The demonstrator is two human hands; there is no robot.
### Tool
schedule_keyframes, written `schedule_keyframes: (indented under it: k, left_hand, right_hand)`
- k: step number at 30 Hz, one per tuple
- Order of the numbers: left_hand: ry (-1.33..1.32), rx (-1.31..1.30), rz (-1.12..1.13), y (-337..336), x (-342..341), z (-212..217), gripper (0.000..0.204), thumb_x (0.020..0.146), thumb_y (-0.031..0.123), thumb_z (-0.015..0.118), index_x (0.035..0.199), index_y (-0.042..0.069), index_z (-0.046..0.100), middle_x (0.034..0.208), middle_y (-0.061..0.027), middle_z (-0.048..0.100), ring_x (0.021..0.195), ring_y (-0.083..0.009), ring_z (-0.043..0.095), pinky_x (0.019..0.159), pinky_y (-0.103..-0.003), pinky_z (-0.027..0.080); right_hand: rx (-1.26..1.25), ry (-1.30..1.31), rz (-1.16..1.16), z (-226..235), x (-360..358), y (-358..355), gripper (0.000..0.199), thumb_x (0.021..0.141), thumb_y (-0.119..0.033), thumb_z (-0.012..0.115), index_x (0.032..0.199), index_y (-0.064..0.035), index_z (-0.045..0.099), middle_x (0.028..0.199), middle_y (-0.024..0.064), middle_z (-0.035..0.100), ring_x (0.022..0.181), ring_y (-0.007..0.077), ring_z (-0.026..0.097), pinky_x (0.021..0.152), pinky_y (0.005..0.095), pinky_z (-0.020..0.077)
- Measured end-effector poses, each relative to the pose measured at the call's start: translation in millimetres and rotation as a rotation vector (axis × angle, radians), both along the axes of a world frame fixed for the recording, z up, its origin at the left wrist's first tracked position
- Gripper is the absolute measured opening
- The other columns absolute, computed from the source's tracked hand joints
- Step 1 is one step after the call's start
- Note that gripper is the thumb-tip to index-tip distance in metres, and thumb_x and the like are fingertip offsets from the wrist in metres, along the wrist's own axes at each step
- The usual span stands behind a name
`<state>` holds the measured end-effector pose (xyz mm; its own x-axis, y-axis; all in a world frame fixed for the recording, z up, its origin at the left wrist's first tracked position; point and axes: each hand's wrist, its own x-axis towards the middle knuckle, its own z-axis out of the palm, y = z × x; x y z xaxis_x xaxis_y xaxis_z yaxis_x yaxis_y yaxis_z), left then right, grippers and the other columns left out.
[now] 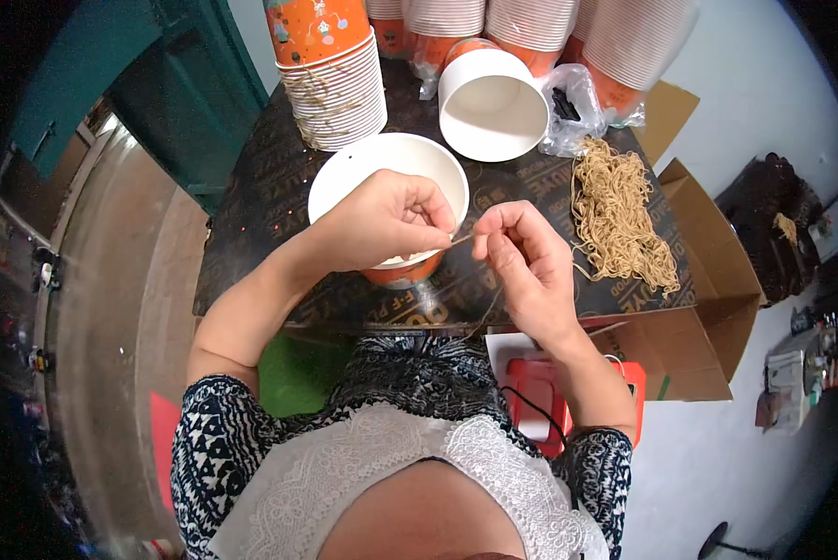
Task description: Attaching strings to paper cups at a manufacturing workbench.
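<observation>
Between my two hands stretches a short length of thin tan string (pixel 463 239). My left hand (pixel 402 217) pinches one end of it over the near right rim of an open paper bucket (pixel 330 191), white inside and orange outside. My right hand (pixel 523 261), just right of the bucket, pinches the string with thumb and forefinger. A loose strand hangs below it toward the table's front edge. To the right lies a tangled heap of similar tan strands (pixel 624 219). The bucket's near side is partly covered by my left hand.
A tall stack of nested buckets (pixel 335 98) stands at the back left of the dark table (pixel 260 252), with strands over its rims. Another bucket (pixel 493 107) lies on its side beside a clear plastic bag (pixel 576 112). More stacks line the back. Cardboard boxes (pixel 708 289) stand right.
</observation>
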<state>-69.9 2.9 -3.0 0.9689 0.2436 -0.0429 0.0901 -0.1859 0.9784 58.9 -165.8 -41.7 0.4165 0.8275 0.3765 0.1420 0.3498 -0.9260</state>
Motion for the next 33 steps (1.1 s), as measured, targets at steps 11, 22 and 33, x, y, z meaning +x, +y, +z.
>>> schedule_keyframes:
  k: [11,22,33]
  left_hand:
    - [-0.093,0.042,0.004,-4,3,-3,0.007,0.089,0.005,0.064,0.092,-0.001,0.062,0.083,-0.0018,0.063,0.073,-0.0061,0.058,0.066,-0.022,0.049]
    - [-0.098,-0.049,-0.038,-1,3,-2,0.006,0.088,0.001,0.062,0.092,-0.002,0.058,0.083,-0.0047,0.061,0.074,-0.0083,0.057,0.066,-0.023,0.048]
    - [-0.094,0.104,0.023,-3,4,-4,0.008,0.088,0.005,0.062,0.087,0.000,0.056,0.077,-0.0027,0.059,0.071,-0.0082,0.055,0.063,-0.023,0.046]
  right_hand:
    - [0.089,-0.726,-0.194,18,17,8,0.021,0.076,0.010,0.050,0.088,0.0019,0.064,0.095,0.0121,0.058,0.083,0.0207,0.059,0.073,0.0299,0.0476]
    - [0.028,-0.545,-0.151,6,10,17,0.023,0.080,0.004,0.063,0.103,0.0024,0.064,0.101,0.0186,0.058,0.089,0.0299,0.063,0.076,0.0355,0.0509]
    - [0.224,-0.626,-0.264,-8,9,27,0.011,0.082,0.008,0.063,0.088,0.0000,0.058,0.096,0.0129,0.057,0.070,0.0159,0.054,0.059,0.0249,0.0439]
